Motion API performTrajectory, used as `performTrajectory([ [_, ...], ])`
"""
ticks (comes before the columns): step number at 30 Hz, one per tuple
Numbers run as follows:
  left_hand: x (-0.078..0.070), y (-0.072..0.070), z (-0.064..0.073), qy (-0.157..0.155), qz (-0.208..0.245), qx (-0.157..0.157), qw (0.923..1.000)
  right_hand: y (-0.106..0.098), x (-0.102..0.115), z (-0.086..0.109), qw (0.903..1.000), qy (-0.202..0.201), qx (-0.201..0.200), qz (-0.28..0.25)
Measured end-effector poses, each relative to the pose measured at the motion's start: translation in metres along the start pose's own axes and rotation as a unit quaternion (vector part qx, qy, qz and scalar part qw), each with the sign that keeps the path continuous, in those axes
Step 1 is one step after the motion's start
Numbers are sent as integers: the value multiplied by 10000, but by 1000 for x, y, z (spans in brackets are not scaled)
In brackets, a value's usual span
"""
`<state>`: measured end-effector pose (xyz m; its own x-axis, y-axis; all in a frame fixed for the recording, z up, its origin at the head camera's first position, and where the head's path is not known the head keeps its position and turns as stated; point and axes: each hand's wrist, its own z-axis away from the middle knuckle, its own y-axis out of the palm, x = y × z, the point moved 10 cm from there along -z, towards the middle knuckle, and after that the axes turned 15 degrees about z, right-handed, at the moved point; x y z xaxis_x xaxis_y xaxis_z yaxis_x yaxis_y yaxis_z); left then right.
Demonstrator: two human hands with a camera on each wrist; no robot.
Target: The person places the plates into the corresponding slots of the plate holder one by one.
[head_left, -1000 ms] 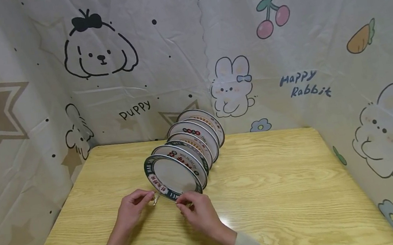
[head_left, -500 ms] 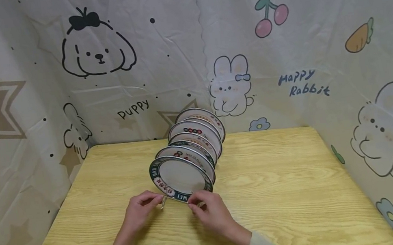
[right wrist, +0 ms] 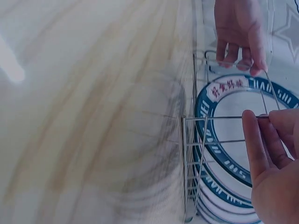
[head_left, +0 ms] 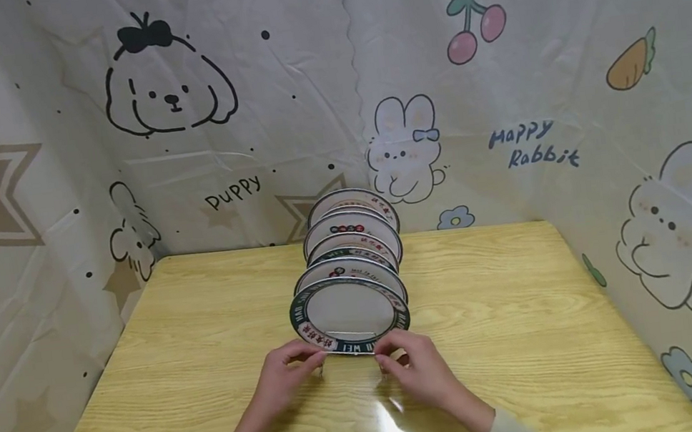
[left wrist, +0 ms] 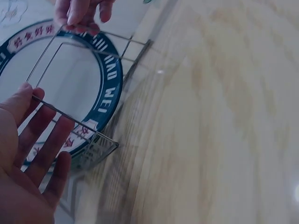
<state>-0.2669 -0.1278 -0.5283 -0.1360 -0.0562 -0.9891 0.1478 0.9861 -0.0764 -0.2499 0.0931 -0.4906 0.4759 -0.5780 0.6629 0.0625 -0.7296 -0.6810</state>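
A metal wire plate rack (right wrist: 184, 140) stands on the table, holding several round plates on edge in a row. The front plate (head_left: 347, 306) has a white centre and a dark green rim with white letters and red characters. My left hand (head_left: 284, 376) pinches the rack's front wire at the left corner between thumb and fingertips; in the left wrist view its other fingers hang below the wire. At the right corner, my right hand (head_left: 421, 365) pinches the same end of the rack. Most of the rack is hidden behind the plates in the head view.
The light wood-grain table (head_left: 492, 299) reaches back to a printed cloth (head_left: 289, 71) with cartoon animals, which hangs along the back and both sides. The rearmost plate (head_left: 351, 201) is close to the back cloth.
The rack's front end has swung to the right with both hands on it, so the row of plates, slanted before, now runs almost straight back.
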Motion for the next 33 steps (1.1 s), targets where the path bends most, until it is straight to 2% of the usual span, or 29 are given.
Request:
performTrajectory([
  [7,-16,28,2,576,-669,32,9961,-17,-19,8,9992,360,139,-128],
  [11,-22,39,4,839,-803,28,9932,-24,-28,11,9986,478,174,-121],
  [18,-23,48,6,845,-805,56,9932,-28,-36,14,9982,529,193,-220],
  [28,-20,48,6,665,-835,31,9943,-29,-37,15,9980,553,184,-252],
  [33,-23,48,6,717,-932,18,9931,-29,-37,15,9982,524,121,-277],
])
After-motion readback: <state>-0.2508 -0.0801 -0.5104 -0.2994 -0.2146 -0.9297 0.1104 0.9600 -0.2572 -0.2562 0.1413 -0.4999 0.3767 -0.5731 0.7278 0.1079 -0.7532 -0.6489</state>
